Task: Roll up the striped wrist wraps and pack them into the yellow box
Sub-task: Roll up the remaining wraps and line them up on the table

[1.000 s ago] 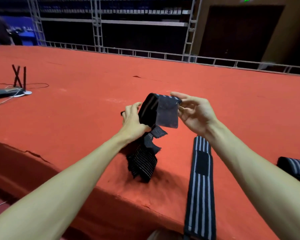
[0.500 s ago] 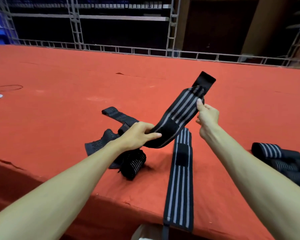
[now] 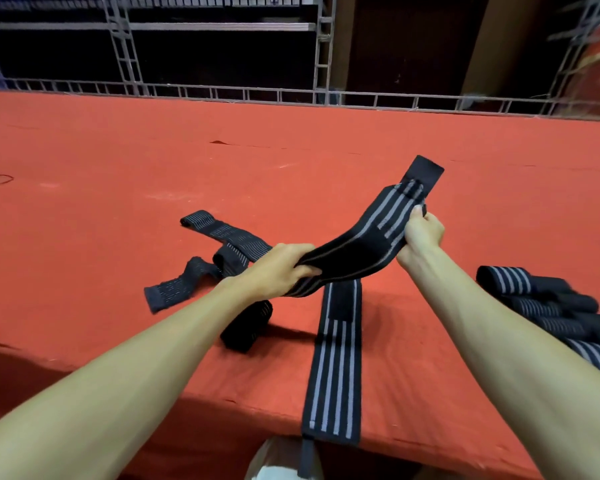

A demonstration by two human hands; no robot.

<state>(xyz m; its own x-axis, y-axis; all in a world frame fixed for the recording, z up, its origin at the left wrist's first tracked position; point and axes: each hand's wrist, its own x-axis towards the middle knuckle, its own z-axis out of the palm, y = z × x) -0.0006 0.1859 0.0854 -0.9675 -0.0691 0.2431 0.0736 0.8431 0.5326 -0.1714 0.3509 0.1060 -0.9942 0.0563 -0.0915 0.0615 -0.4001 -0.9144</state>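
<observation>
on the red bench (image 3: pixel 118 161) at left a loose wrap (image 3: pixel 222 233) lies as before; the left hand (image 3: pixel 278 268) still curls its fingers round the held wrap (image 3: pixel 357 247), above a flat wrap (image 3: pixel 335 368); the right hand (image 3: pixel 421 233), looser earlier, now pinches its upper part; rolled wraps (image 3: pixel 548 303) lie right.

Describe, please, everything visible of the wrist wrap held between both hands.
The wrist wrap is a black, stretchy-looking band with grey lengthwise stripes, a plain black patch midway and a black tab at its far end. Unrolled, it hangs curved above the red surface. The left hand grips its near end; the right hand pinches it near the tab.
</observation>
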